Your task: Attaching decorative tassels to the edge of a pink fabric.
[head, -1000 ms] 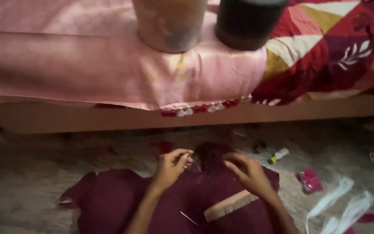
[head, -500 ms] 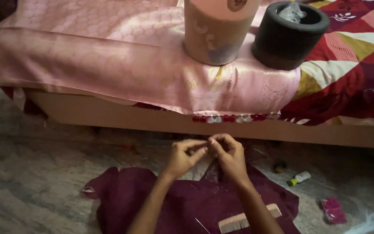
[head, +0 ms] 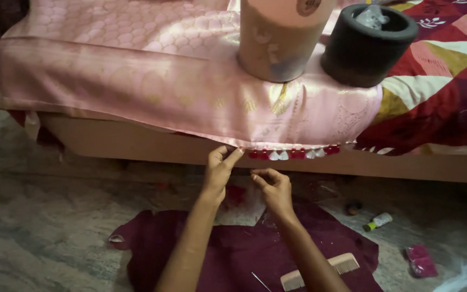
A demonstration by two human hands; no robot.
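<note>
1. Two bare hands are working at the frame centre, both reaching toward the hanging edge of the pink fabric [head: 152, 92] draped over the bed.
2. Left hand [head: 220, 170] is sitting at 12 o'clock from its own forearm, fingers raised and nearly closed, fingertips pinching or touching the fabric's lower hem just at 9 o'clock of the tassel row [head: 293, 153]. Can't tell if anything small is being held between them.
3. Right hand [head: 274, 189] is hanging just at 4 o'clock of the left hand, below the hem, fingers curled in loosely with thumb and forefinger drawn together. Whether it's gripping a thread or a tassel is too small to tell.
4. Tassel row, red and white, is dangling along the hem at 1 o'clock from the right hand, near but apart from it.
5. Maroon cloth [head: 233, 254] is lying flat on the floor [head: 44, 216] at 6 o'clock of both hands, under the forearms.
6. Wooden comb [head: 320, 270] is resting on the maroon cloth at 5 o'clock of the right hand; a thin needle-like pin [head: 260, 281] is lying just at 9 o'clock of it.
7. On the bed at 12 o'clock: a pale cylindrical container [head: 279, 38] is standing on the pink fabric, a black round container [head: 368, 46] just at 3 o'clock of it.
8. A small white tube [head: 378, 221] and a pink packet [head: 421, 259] are lying on the floor at 3 to 4 o'clock, well apart from the hands.
</note>
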